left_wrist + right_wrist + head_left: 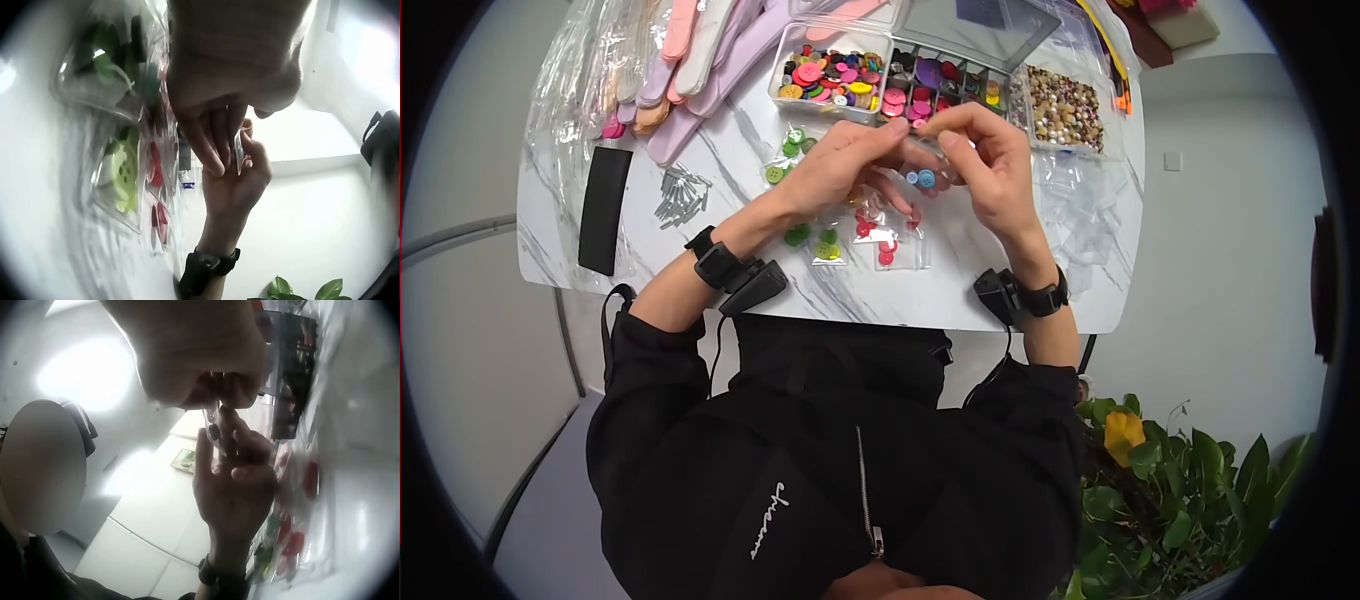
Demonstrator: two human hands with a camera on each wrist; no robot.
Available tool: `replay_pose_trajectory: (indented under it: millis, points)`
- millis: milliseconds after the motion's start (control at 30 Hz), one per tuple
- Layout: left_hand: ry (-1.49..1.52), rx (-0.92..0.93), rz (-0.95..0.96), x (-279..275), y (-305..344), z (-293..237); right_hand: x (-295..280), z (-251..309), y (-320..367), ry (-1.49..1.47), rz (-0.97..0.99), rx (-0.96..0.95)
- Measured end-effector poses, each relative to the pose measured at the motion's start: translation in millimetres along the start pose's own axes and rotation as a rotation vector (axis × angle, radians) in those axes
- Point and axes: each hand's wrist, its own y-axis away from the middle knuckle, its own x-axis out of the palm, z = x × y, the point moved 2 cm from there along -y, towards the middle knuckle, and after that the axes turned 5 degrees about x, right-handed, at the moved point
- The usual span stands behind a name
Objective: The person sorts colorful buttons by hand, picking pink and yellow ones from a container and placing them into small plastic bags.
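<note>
The left hand (840,165) and right hand (990,170) meet fingertip to fingertip above the marble table (960,290), both pinching a small clear bag (239,150) between thumb and fingers. Its blue buttons (925,178) show just below the grip, near the button box (880,85) and above the filled bags (887,250) lying flat

- My left hand (840,165): raised over the middle of the table (960,290), fingers bent, fingertips pinching a small clear pouch (239,153).
- My right hand (992,175): opposite it, fingertips meeting the left's, pinching the same pouch.
- My forearms: bare, crossing the near edge, converging.
- My wrists: one black band each; sleeves pushed up to my elbows.
</note>
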Motion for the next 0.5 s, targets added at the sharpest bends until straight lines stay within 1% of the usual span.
replay_pose_trajectory:
  millis: [33,67,133,167,267,333,400,433,467,500]
  points:
    - [-0.002,-0.004,0.007,1.5,-0.6,0.5,-0.2,1.2,-0.5,0.01,0.0,0.007]
    - [-0.107,0.023,-0.005,3.7,0.3,1.0,-1.9,0.3,-0.9,0.009,-0.006,0.005]
    - [-0.317,0.082,-0.033,4.9,1.1,2.4,-4.4,-2.7,-3.2,0.135,0.035,-0.074]
    - [-0.314,0.073,-0.031,4.1,1.6,5.3,-4.5,-6.5,-1.1,0.195,0.054,-0.104]
    - [-0.455,0.072,-0.101,1.2,2.7,6.0,0.6,-8.0,1.1,0.183,0.067,-0.084]
    - [-0.467,0.104,-0.089,0.3,0.4,2.9,-0.1,-3.5,-3.8,0.181,0.073,-0.098]
    - [-0.462,0.158,-0.088,0.2,1.7,2.2,-4.4,-3.5,-5.9,0.234,0.033,-0.139]
    - [-0.46,0.15,-0.1,-0.8,3.2,4.0,-3.8,-6.5,-5.5,0.255,0.02,-0.149]
    - [-0.486,0.201,-0.121,-2.3,2.5,5.9,-1.8,-10.0,-4.7,0.247,0.028,-0.14]
    - [-0.512,0.256,-0.142,-1.9,0.2,5.6,-1.2,-9.4,-4.5,0.267,-0.002,-0.184]
